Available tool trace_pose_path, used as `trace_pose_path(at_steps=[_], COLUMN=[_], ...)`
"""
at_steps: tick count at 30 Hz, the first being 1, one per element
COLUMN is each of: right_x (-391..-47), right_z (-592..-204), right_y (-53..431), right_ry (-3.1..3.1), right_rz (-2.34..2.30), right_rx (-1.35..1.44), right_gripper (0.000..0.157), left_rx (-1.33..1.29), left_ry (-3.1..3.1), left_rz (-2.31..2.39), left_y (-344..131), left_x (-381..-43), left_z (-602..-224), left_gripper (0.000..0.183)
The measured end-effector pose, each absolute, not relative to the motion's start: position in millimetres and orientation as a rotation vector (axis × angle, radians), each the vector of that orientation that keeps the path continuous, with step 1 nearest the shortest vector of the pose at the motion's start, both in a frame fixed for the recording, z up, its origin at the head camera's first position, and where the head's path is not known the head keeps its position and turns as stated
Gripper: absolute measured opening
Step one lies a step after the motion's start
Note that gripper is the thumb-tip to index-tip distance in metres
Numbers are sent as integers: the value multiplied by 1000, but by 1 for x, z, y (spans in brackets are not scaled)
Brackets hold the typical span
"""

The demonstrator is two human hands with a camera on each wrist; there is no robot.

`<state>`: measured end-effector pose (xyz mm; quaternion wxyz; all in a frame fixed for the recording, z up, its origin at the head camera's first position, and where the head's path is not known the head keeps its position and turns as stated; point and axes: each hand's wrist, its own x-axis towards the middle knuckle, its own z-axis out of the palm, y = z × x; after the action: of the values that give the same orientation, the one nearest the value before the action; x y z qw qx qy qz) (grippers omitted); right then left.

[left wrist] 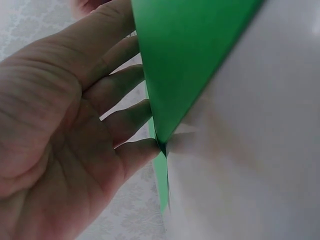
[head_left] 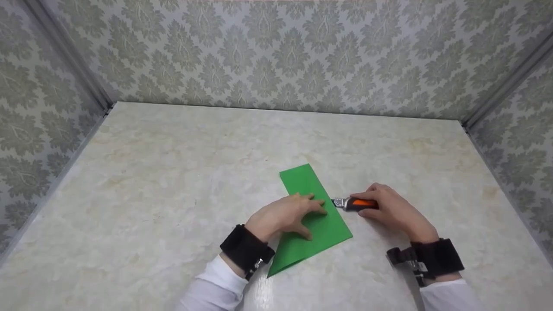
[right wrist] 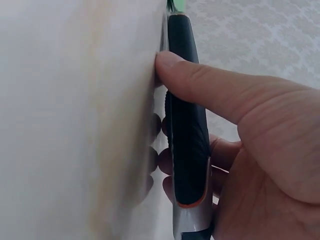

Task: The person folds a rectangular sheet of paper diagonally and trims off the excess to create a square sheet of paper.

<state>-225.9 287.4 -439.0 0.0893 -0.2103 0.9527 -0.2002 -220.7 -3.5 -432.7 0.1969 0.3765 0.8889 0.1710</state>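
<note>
A folded sheet of green paper [head_left: 313,229] lies slantwise on the table, its lower left corner lifted a little from the layer below. Spread across it, my left hand [head_left: 285,216] presses with its fingertips; in the left wrist view the fingers [left wrist: 127,120] reach straight to the green paper [left wrist: 185,55]. Just right of the sheet, my right hand [head_left: 391,209] grips a black and orange utility knife [head_left: 362,204]. The knife's metal tip meets the paper's right edge, perhaps between the layers. In the right wrist view, thumb and fingers wrap the knife handle [right wrist: 187,135].
The marbled table [head_left: 151,181] spreads around the paper on all sides. Patterned wall panels [head_left: 268,56] stand at the back and both sides. Each wrist wears a black strap [head_left: 245,249] with a small camera.
</note>
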Motion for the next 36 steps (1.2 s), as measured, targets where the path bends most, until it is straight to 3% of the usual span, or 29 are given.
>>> trace_pose_path(at_steps=[36], right_x=[-231], right_z=[-439], right_y=[290], right_ry=[2857], right_rz=[-598], right_rx=[-426], right_gripper=[47], left_rx=[1198], left_ry=[2431], left_rz=[362], left_y=[15], left_x=[-208], left_z=[-433], left_gripper=[72])
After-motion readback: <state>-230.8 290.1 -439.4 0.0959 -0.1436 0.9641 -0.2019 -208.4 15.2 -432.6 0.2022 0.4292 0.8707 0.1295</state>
